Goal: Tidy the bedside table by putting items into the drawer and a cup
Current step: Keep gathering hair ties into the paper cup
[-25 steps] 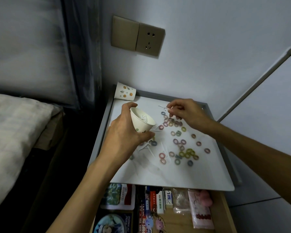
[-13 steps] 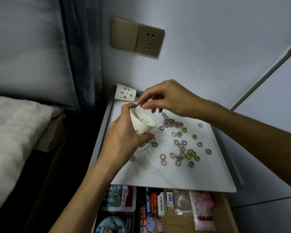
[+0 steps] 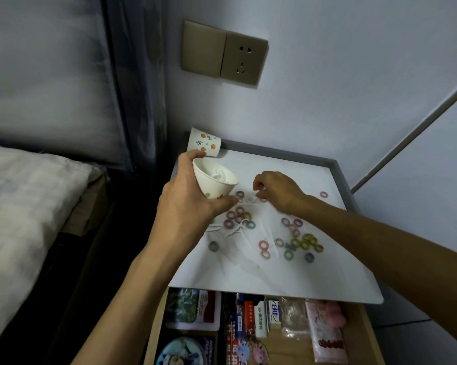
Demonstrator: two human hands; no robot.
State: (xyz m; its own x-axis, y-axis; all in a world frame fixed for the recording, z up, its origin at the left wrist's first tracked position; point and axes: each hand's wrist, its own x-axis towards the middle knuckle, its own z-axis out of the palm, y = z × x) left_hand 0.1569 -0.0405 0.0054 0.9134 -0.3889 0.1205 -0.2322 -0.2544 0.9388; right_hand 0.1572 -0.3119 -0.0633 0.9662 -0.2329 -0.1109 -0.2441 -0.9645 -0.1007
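Two paper cups (image 3: 214, 183), two hands (image 3: 187, 206), one drawer (image 3: 368, 335), and about two dozen small rings (image 3: 263, 244).

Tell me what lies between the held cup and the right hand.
In the head view, a purplish ring and thin white pieces lie on the tabletop between the cup and the right hand.

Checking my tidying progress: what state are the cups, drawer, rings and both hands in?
Held cup, tilted, white items inside.
Left hand, gripping that cup.
Second cup, unheld, back corner.
Drawer, open.
Rings, scattered on tabletop.
Right hand, fingers curled; grasp unclear.
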